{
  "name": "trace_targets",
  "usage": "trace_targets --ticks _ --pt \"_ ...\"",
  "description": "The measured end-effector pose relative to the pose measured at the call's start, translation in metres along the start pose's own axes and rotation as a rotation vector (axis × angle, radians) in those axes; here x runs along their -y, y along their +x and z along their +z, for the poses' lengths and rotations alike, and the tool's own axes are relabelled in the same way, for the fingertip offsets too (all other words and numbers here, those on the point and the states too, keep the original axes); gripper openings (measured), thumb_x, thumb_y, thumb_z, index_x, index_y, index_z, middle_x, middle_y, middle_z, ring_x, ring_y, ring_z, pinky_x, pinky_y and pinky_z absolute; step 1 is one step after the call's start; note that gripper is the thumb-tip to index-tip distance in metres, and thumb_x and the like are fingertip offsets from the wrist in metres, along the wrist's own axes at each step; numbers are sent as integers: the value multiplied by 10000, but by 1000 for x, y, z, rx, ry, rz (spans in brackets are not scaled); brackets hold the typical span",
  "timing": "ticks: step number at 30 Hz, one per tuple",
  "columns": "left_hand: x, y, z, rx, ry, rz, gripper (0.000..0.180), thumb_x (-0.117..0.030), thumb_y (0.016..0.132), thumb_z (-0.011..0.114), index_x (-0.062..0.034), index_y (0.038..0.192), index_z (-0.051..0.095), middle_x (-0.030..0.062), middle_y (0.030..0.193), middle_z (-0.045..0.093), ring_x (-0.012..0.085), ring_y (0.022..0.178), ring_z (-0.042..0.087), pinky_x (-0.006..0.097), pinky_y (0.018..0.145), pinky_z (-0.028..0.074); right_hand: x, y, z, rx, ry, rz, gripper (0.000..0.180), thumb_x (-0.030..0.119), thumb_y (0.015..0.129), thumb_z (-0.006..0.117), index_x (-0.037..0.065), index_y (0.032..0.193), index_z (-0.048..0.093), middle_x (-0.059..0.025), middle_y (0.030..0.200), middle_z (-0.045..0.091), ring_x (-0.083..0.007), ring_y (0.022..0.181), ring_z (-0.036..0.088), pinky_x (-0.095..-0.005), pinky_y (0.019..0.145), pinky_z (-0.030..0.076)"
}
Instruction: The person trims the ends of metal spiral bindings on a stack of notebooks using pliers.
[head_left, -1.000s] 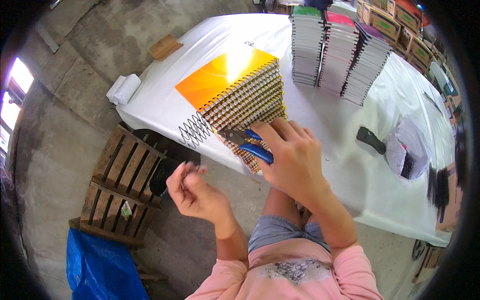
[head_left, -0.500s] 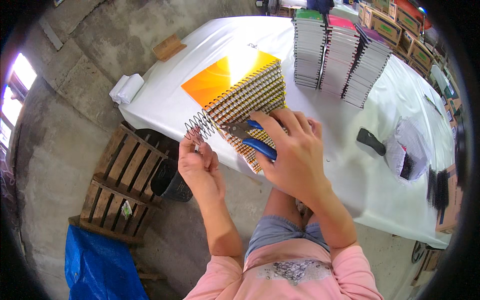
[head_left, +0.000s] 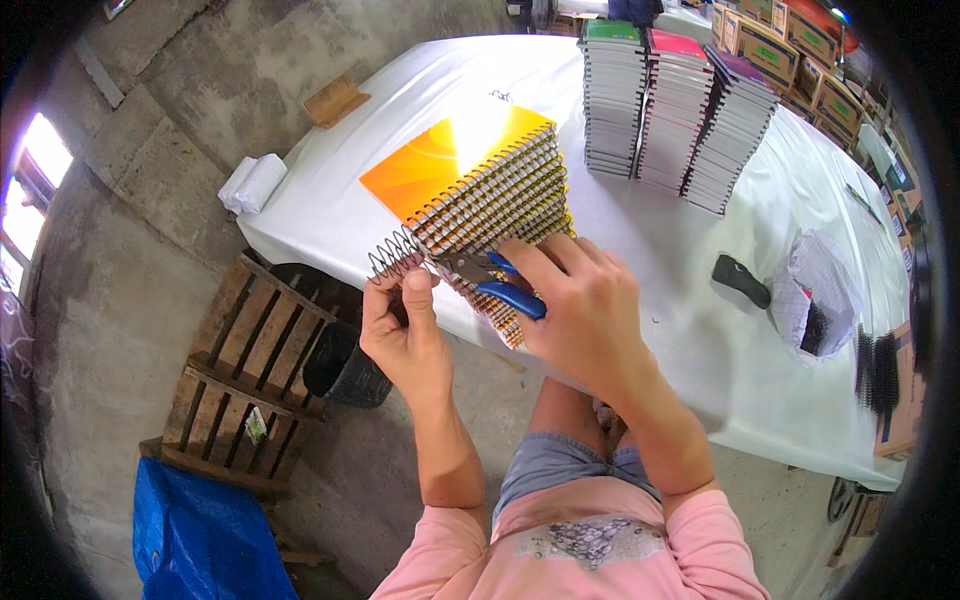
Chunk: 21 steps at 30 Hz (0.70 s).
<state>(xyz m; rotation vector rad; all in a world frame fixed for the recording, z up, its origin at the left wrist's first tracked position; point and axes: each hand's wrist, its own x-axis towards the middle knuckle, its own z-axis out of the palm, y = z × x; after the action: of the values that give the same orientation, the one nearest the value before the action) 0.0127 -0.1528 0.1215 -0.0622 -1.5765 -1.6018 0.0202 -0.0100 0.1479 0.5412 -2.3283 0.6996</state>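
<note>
A stack of spiral-bound notebooks [head_left: 430, 165] with an orange top cover stands at the near edge of the white-covered table. Loose black spiral coil ends [head_left: 395, 255] stick out past the stack's left corner. My left hand [head_left: 410, 325] is closed on these coil ends, thumb and fingers pinching them from below. In my right hand [head_left: 585, 300] are blue-handled wire cutters [head_left: 510, 295], their jaws pointing left at the coils by the stack's corner. Whether the jaws touch a wire I cannot tell.
Tall notebook stacks with green [head_left: 612, 32], pink [head_left: 676, 45] and purple [head_left: 738, 68] covers stand at the back right. A black object [head_left: 741, 281] lies beside a plastic bag [head_left: 825, 290]. Below the table's left edge are a black bucket [head_left: 350, 370] and a wooden pallet [head_left: 235, 365].
My left thumb has come up over the coil ends, which are bunched closer together. My right hand and the cutters have shifted slightly left and down.
</note>
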Motion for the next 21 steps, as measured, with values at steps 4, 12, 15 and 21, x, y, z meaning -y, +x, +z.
trace_targets --ticks 4,12,15,21 --pt "-1 -1 1 -16 80 20 235 -231 896 600 -17 992 586 5 727 568 6 520 344 161 454 239 -4 -1 -1 67 161 60 459 147 618 716 162 1059 586 -31 877 561 -221 865 575 -388 740 396" --pt "-10 -3 -5 17 -6 -33 281 -181 888 609 21 1075 552 8 827 562 64 727 516 185 659 415 2 8 -13 -142 18 -41 468 186 624 727 154 1070 589 -23 937 537 -207 933 536 -418 834 328" --pt "-8 -1 -4 1 -15 -14 266 -201 897 597 4 1061 559 -4 795 549 27 632 434 161 550 324 6 10 -12 -140 -17 -53 460 198 626 729 153 1062 589 -23 934 530 -206 915 534 -421 820 330" --pt "-11 -2 -6 8 -19 -18 254 -205 899 594 7 1037 563 0 783 560 19 619 424 152 534 310 10 10 -14 -80 -54 -27 434 185 629 713 147 1044 593 -27 930 541 -217 903 538 -407 777 342"
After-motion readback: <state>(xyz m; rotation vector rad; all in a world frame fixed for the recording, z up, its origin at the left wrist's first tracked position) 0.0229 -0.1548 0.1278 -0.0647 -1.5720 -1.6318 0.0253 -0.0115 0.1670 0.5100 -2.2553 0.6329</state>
